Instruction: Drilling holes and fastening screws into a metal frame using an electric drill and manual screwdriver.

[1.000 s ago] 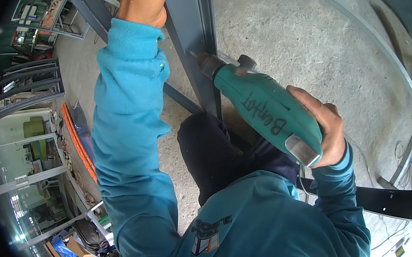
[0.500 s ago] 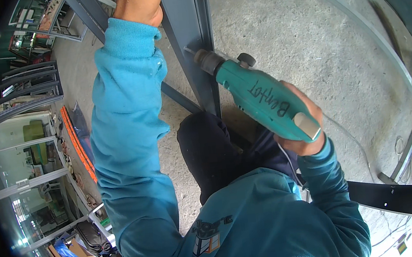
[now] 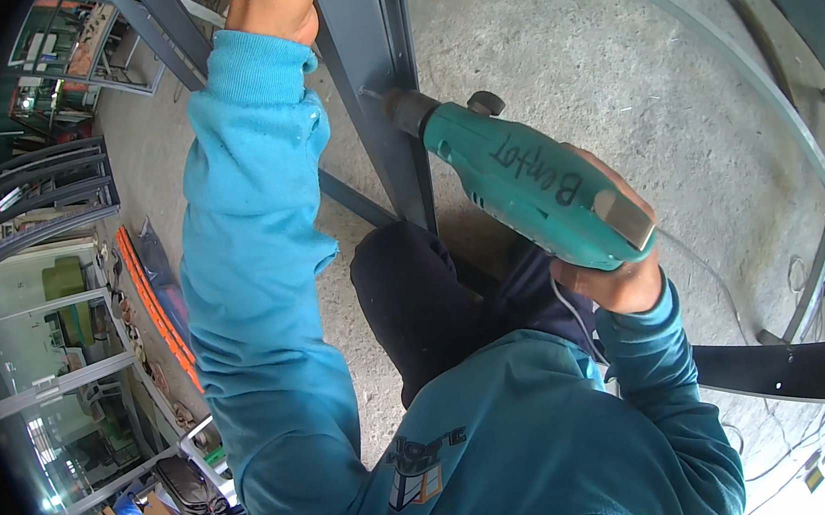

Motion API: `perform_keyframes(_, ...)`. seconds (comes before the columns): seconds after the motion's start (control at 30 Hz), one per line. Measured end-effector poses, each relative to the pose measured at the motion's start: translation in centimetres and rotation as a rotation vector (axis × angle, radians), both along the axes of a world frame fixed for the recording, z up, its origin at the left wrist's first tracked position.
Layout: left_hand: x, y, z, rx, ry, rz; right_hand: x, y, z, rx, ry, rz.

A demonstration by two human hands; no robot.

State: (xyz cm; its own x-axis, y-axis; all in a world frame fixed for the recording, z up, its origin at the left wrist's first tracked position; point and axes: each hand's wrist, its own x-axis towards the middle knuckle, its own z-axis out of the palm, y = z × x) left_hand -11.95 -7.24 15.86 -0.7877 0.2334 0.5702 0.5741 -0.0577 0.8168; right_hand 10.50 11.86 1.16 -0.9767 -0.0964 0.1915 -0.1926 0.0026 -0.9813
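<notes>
My right hand [image 3: 626,280] is wrapped round the handle of a green power drill [image 3: 526,185], which points up and to the left. Its chuck looks blurred, and the bit's tip meets the face of a dark grey metal beam [image 3: 365,41]. At the top edge my left arm reaches alongside that beam. Only the wrist and lower part of my left hand [image 3: 273,3] show; its fingers lie outside the picture, so what they touch is hidden. A cord [image 3: 571,306] hangs from the drill's handle.
Grey metal frames [image 3: 44,191] stand at the left, near orange strips [image 3: 151,300] on the concrete floor [image 3: 552,52]. A curved metal bar [image 3: 769,109] arcs along the right. A black curved strip [image 3: 796,368] lies at lower right. A bag and boxes [image 3: 190,487] sit lower left.
The drill's rear has swung slightly right and down with my right hand, and its chuck now looks blurred. The view has shifted a little; my left arm keeps its pose.
</notes>
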Motion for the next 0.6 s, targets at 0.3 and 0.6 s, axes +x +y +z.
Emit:
perform_keyframes(0.3, 1.6, 2.1, -0.3, 0.091, -0.093, 0.008, 3.9, 1.9, -3.4, 0.108, 0.089, -0.246)
perform_keyframes(0.6, 0.4, 1.3, 0.1, 0.116, -0.276, 0.049, 2.5, 1.9, -3.8, -0.272, -0.338, -0.174)
